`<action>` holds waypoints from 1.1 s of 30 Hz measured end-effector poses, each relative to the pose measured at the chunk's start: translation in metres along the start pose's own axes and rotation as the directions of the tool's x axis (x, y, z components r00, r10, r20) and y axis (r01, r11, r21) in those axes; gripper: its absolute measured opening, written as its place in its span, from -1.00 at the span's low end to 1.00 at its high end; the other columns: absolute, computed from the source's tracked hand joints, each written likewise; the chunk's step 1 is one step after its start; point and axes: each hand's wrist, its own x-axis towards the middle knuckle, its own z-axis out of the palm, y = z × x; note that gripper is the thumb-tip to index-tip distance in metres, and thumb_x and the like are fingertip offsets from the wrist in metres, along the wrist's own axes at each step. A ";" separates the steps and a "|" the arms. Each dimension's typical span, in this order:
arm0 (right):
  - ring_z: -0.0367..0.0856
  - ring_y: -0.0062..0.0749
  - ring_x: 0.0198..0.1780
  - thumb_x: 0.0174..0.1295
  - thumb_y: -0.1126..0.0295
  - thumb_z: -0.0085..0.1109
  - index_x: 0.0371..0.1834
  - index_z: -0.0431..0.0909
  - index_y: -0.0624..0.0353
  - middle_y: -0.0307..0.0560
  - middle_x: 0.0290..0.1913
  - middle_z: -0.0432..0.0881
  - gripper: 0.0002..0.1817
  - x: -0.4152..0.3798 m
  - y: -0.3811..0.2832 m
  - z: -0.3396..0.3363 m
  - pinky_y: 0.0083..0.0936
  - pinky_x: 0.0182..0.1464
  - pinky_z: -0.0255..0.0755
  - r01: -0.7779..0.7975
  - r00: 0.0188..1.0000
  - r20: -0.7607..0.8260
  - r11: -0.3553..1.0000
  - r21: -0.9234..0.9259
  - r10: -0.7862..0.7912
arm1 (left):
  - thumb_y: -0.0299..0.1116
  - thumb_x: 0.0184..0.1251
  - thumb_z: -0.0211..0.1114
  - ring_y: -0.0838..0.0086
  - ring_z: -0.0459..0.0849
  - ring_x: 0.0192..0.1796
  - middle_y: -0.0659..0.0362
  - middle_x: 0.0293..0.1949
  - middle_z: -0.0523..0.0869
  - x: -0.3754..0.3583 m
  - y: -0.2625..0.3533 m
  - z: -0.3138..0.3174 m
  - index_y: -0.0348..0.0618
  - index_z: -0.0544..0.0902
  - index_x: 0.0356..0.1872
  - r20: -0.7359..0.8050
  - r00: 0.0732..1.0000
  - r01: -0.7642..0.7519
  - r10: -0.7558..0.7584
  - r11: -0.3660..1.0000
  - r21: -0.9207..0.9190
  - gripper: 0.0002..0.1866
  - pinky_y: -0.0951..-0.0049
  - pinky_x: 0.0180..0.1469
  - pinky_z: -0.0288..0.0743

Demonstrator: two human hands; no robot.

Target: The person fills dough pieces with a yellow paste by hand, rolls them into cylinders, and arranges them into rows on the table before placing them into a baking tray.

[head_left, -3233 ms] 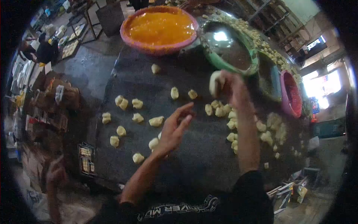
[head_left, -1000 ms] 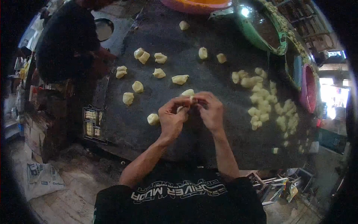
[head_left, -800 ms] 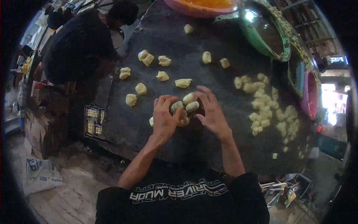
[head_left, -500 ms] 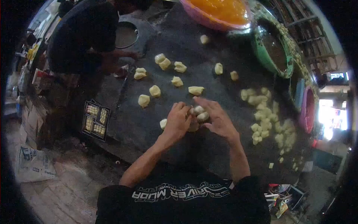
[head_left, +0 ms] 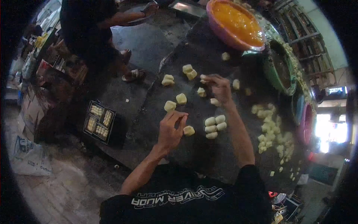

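My left hand [head_left: 171, 128] is closed, thumb and fingertips drawn together above the dark tabletop; what they hold, if anything, is hidden. Just beyond it lies a pale dough piece [head_left: 170, 106], and another dough piece [head_left: 189, 130] sits close to its right side. Farther out, my right hand [head_left: 220, 89] has its fingertips on a small dough lump [head_left: 203, 78]. Below that hand, several smooth dough balls [head_left: 210, 128] stand pressed together in a small block. Other rough dough pieces, including a double one [head_left: 189, 72], are scattered around both hands.
Many small dough pieces [head_left: 270, 127] are heaped at the right. A pink basin of orange filling [head_left: 209, 16] and a green basin [head_left: 267, 69] line the far right edge. A black tray of dough balls [head_left: 92, 131] lies at left. Another person [head_left: 85, 30] stands beyond.
My hands have come apart, uncovering the block of dough balls. My right hand has reached outward to a dough lump; my left has closed. The view has shifted, and the other person's arm is raised.
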 end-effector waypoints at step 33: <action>0.58 -0.51 -0.46 0.34 0.02 0.10 -0.20 0.60 0.14 -0.21 -0.40 0.62 -0.62 0.021 -0.021 -0.105 -0.51 -0.37 0.48 -0.611 0.747 0.452 0.234 0.757 0.488 | -0.31 0.53 0.10 0.44 0.57 0.09 0.12 0.05 0.56 0.078 0.059 0.067 -0.20 0.50 0.10 0.220 0.975 0.155 -0.007 0.731 -0.664 -0.74 0.33 0.12 0.50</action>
